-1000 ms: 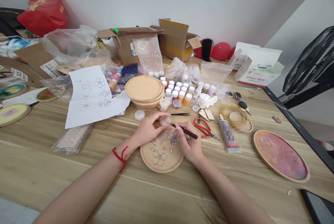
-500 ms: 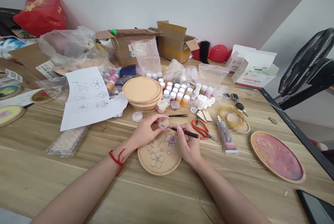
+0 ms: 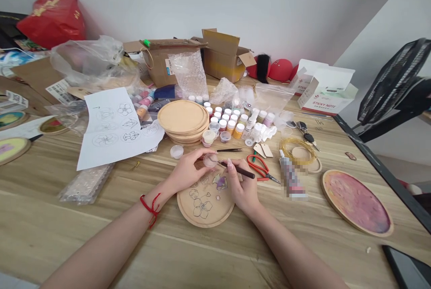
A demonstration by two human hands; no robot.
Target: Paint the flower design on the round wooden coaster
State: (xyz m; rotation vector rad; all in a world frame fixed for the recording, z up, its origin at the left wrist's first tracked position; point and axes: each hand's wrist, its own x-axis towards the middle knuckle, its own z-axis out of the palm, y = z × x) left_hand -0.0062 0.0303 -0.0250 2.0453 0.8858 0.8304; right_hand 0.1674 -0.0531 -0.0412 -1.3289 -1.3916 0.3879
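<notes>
Red plastic bag (image 3: 50, 24) occupies the far-left background, above a clear plastic bag (image 3: 85, 57) at the back of the wooden table (image 3: 67, 239). Forward of these lies a paper sheet (image 3: 101, 145) printed with flower outlines. Left hand (image 3: 185, 173), its wrist bound by a red string (image 3: 150, 208), pinches a small clear plastic pot (image 3: 210, 160) between thumb and fingertips, holding it above the far edge of a round wooden plate (image 3: 205, 224). That plate lies flat on the table directly beneath both hands, its face marked with drawn flower outlines and a purple painted petal (image 3: 220, 183). Right hand (image 3: 244, 185) has its fingers pressed together around a slim dark-handled tool (image 3: 240, 170), whose tip ends just beside the pot. Behind the hands stand a stack of round wooden discs (image 3: 182, 118) and rows of small paint jars (image 3: 225, 120); metal tweezers (image 3: 229, 150) lie just beyond the pot. To the right are red-handled scissors (image 3: 256, 167), a coil of gold wire (image 3: 298, 152), a white sticky-note box (image 3: 325, 102), a pink-painted round wooden tray (image 3: 323, 190) and a black fan (image 3: 390, 86).
</notes>
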